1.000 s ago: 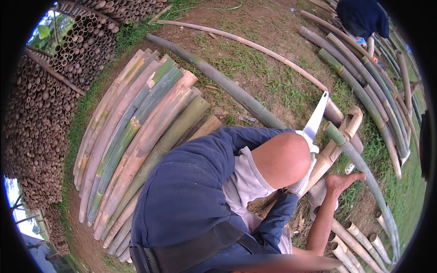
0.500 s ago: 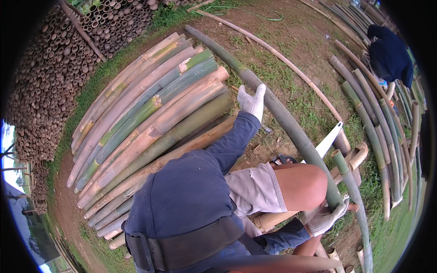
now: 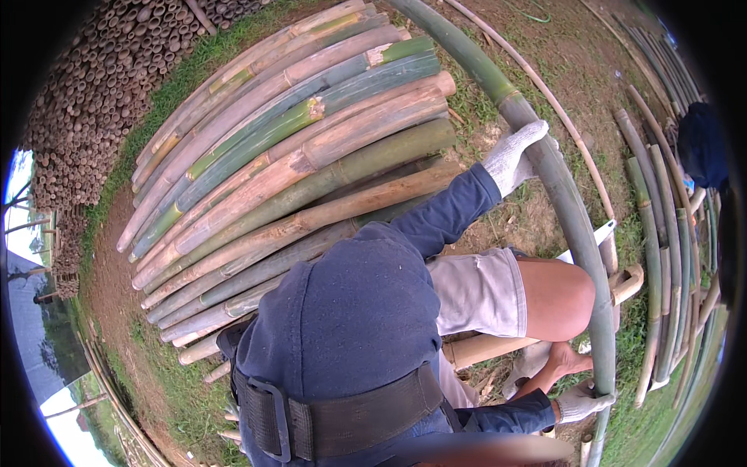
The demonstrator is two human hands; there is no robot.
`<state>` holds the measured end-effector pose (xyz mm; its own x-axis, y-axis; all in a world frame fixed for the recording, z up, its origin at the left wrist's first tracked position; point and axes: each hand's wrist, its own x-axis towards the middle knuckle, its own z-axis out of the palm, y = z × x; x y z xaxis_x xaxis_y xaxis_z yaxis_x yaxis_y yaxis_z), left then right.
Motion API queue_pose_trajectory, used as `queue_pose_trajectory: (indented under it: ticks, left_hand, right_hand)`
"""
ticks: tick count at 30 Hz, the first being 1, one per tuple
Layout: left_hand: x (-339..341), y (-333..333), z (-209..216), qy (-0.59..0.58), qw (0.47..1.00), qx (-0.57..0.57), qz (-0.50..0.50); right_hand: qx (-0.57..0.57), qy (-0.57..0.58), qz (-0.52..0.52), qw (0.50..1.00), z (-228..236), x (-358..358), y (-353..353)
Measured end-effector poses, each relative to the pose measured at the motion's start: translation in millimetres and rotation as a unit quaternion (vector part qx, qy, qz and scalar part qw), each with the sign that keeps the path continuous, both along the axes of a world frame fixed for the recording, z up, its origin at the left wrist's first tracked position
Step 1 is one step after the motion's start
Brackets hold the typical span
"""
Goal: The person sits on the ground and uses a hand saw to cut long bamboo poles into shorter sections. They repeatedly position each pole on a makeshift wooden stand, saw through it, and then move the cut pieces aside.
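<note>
A long green-grey bamboo pole curves across the view from the top, past my bare knee, to the lower right. My left hand, in a white knit glove, is closed round its upper part. Lower down, my right hand, also gloved, grips the pole near its lower end. A pale saw blade shows partly behind the pole, beside my knee. A thick light bamboo piece lies below my thigh. My bare foot is close to the pole.
On the left lies a broad row of cut bamboo poles. A tall stack of bamboo stands behind it. More poles lie at the right, near another person in dark clothes. A thin pole lies on the ground.
My left hand, open beside the pole before, is now closed round it. The pole has shifted right in view, and my right hand is lower in view. My view has also turned.
</note>
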<state>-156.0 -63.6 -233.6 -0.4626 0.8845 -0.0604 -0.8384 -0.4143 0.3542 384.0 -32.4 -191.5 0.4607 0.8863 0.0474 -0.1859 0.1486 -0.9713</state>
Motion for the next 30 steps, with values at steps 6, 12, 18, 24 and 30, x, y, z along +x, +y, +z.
queue_pose_trajectory:
  ticks: [6, 12, 18, 24, 30]
  left_hand:
    - [-63.1, -91.5, 51.3, 0.057, 0.986, 0.012, 0.157]
    - [-174.0, -239.6, 54.7, 0.130, 0.908, -0.055, 0.395]
    - [-274.5, -361.4, 40.3, 0.084, 0.843, -0.112, 0.520]
    - [-442.7, -430.2, 15.6, -0.006, 0.805, -0.157, 0.572]
    - [-529.7, -454.5, -16.9, -0.053, 0.768, -0.274, 0.576]
  right_hand:
    - [0.075, -0.387, 0.075, 0.916, 39.0, -90.8, 128.4]
    - [0.034, -0.223, 0.425, 0.876, 90.7, -325.9, 153.3]
    - [0.112, -0.270, 0.622, 0.727, 143.1, -466.8, 58.2]
    - [0.057, -0.349, 0.701, 0.619, 145.9, -395.2, 13.4]
    - [-0.071, -0.321, 0.658, 0.677, 110.3, -327.2, 20.0]
